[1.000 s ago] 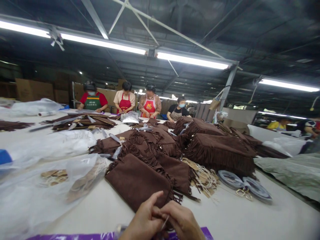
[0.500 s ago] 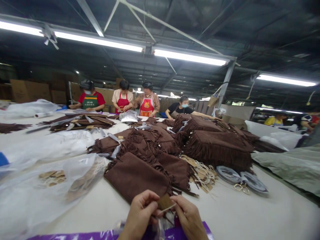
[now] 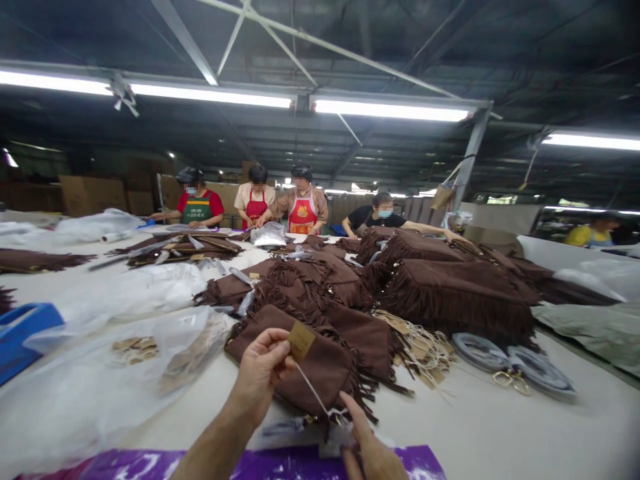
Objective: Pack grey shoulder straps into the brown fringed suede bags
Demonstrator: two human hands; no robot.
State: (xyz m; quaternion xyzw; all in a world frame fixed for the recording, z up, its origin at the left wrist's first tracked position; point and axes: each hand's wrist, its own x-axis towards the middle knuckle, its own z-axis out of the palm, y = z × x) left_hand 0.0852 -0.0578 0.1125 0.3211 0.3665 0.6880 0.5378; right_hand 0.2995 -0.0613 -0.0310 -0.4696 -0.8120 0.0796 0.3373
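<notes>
My left hand is closed, pinching a small brown card tag between thumb and fingers. From the tag a pale string runs taut down to the near end of a dark brown fringed suede bag. My right hand is low at that end, index finger stretched along the bag's edge and another finger bent below it. Between these fingers lies a bit of clear plastic wrap, blurred; what exactly they grip is unclear. The bag lies flat, its fringe to the right.
More fringed bags are piled behind. Right of my bag are strung tags and coiled wrapped straps. Plastic bags and a blue bin lie left. Purple plastic lines the near edge. Co-workers stand across the table.
My left hand has lifted the tag up and left, away from my right hand, drawing the string straight. My right hand has dropped lower. The view has turned slightly left.
</notes>
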